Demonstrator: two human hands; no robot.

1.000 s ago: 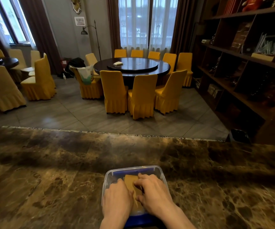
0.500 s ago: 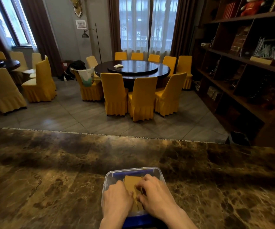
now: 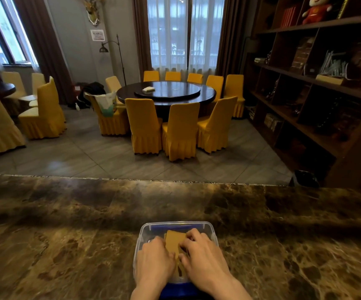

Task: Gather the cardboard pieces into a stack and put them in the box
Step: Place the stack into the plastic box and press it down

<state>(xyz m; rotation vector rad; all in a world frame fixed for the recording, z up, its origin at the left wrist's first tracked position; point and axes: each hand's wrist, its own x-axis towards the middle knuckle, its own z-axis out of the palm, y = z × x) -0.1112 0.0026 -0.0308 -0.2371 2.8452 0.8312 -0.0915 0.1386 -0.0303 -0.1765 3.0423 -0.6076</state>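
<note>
A clear plastic box [image 3: 175,224] with a blue base sits on the brown marble counter, near its front edge at the bottom centre. Inside it lies a stack of tan cardboard pieces [image 3: 174,240]. My left hand [image 3: 154,262] rests on the stack's left side, fingers curled down into the box. My right hand [image 3: 203,257] covers the right side, its fingertips pressing on the top piece. Both hands hide most of the stack and the box's near half.
The marble counter [image 3: 66,245] spreads wide to the left and right of the box. Beyond its far edge lie a tiled floor, a round dark table with yellow chairs [image 3: 180,131], and a wooden shelf unit [image 3: 318,89] on the right.
The two hands have shifted slightly apart on the stack, showing more of the top cardboard piece between them. The view has tilted a little; the box stays in place.
</note>
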